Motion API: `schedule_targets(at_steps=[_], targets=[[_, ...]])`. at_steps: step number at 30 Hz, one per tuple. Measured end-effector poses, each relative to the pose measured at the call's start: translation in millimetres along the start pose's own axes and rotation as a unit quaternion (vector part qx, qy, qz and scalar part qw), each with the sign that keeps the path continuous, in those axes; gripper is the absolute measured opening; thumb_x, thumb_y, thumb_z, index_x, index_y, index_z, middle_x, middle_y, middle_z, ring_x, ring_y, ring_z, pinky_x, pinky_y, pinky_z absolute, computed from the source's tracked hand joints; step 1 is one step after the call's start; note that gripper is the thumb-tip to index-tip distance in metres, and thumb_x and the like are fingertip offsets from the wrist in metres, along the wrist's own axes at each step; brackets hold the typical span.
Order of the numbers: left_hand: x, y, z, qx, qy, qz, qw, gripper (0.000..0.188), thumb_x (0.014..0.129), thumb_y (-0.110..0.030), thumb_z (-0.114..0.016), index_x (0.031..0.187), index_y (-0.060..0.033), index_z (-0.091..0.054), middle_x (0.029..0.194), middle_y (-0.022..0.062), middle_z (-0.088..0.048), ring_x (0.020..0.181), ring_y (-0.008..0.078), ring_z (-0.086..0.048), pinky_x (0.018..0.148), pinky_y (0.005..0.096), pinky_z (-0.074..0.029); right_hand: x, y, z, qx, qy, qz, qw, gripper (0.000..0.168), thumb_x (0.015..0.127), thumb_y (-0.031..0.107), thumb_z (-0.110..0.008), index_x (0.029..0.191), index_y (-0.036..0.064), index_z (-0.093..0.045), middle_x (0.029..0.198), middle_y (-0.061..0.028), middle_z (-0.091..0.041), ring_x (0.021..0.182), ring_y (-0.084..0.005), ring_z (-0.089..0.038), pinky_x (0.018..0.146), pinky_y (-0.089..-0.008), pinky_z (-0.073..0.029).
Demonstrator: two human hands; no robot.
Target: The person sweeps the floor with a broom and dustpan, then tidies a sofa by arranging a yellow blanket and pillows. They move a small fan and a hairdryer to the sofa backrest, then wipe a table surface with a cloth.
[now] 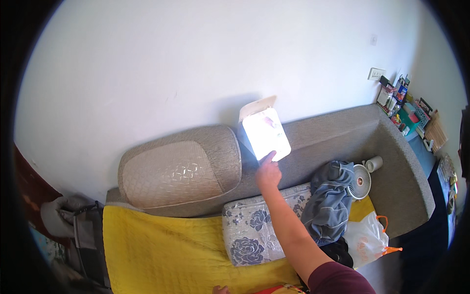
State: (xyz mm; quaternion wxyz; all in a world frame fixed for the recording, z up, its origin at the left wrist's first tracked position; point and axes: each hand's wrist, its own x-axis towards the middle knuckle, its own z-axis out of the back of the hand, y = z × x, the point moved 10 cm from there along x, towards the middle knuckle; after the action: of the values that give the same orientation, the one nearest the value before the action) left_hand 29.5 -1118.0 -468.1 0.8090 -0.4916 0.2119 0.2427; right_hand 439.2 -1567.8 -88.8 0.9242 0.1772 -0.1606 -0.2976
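Observation:
My right hand (269, 175) grips the lower edge of a white box (262, 134) with rounded corners, one finger lying over its rim. A pale flap or lid (257, 107) stands raised at the box's far side. Glare washes out the box's face, so the faint pinkish patch on it cannot be made out. The box is held up in front of the sofa back and the wall. Only a little of my left hand (221, 290) shows at the bottom edge, over a yellow quilted cover (165, 253); whether it holds anything is hidden.
On the grey sofa (330, 139) are a backrest cushion (172, 172), a flowered cushion (253, 235), crumpled denim (326, 205), a small fan (359, 182) and a plastic bag (367, 239). Small items crowd a surface (420, 147) at the right. A white wall (183, 55) rises behind.

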Motion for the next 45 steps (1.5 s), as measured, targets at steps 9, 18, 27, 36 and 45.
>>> schedule_targets(at_steps=[9, 18, 27, 36, 45], targets=[[5.7, 16.9, 29.4, 0.04, 0.021, -0.024, 0.999, 0.026, 0.085, -0.025, -0.047, 0.066, -0.0077, -0.052, 0.051, 0.0065, -0.048, 0.041, 0.0163, -0.045, 0.038, 0.0305, -0.036, 14.9, -16.6, 1.7, -0.037, 0.031, 0.084, 0.995, 0.074, 0.076, 0.012, -0.053, 0.134, -0.005, -0.011, 0.091, -0.0224, -0.057, 0.075, -0.0337, -0.061, 0.064, -0.0407, -0.049], [2.4, -110.1, -49.2, -0.306, 0.172, 0.186, 0.918, 0.02, 0.081, -0.012, -0.054, 0.065, -0.009, -0.042, 0.056, 0.0021, -0.04, 0.044, 0.0125, -0.041, 0.037, 0.0253, -0.03, 9.3, -24.2, -15.3, 0.328, 0.043, 0.035, 0.943, 0.092, 0.072, 0.035, -0.066, 0.136, 0.001, -0.01, 0.102, -0.0219, -0.057, 0.088, -0.0296, -0.059, 0.068, -0.0403, -0.048], [1.5, -94.6, -37.2, -0.334, 0.19, 0.171, 0.907, 0.018, 0.079, -0.011, -0.054, 0.066, -0.0097, -0.042, 0.056, 0.0009, -0.04, 0.048, 0.0109, -0.04, 0.041, 0.0258, -0.03, 25.9, -75.2, -49.0, 0.708, -0.049, -0.238, 0.663, 0.063, 0.081, -0.003, -0.047, 0.136, 0.012, -0.021, 0.099, -0.0108, -0.05, 0.06, -0.0153, -0.054, 0.048, -0.0273, -0.043], [-17.5, 26.9, -8.0, -0.205, 0.05, 0.263, 0.941, 0.016, 0.079, -0.008, -0.05, 0.064, -0.0033, -0.049, 0.053, 0.0081, -0.047, 0.041, 0.0169, -0.045, 0.035, 0.0291, -0.032, 180.2, -156.1, 7.0, 0.339, 0.04, -0.086, 0.936, 0.017, 0.073, 0.007, -0.045, 0.07, 0.002, -0.062, 0.064, -0.0061, -0.056, 0.06, -0.0173, -0.052, 0.054, -0.0311, -0.042], [16.3, -4.0, -61.6, -0.244, 0.128, 0.235, 0.932, 0.017, 0.078, -0.011, -0.052, 0.062, -0.007, -0.047, 0.052, 0.0034, -0.043, 0.043, 0.0134, -0.045, 0.037, 0.0284, -0.034, 216.5, -147.7, 19.9, 0.066, -0.008, -0.039, 0.997, 0.033, 0.082, 0.035, -0.044, 0.107, 0.022, -0.062, 0.111, -0.0108, -0.058, 0.104, -0.0294, -0.053, 0.088, -0.0401, -0.04]])
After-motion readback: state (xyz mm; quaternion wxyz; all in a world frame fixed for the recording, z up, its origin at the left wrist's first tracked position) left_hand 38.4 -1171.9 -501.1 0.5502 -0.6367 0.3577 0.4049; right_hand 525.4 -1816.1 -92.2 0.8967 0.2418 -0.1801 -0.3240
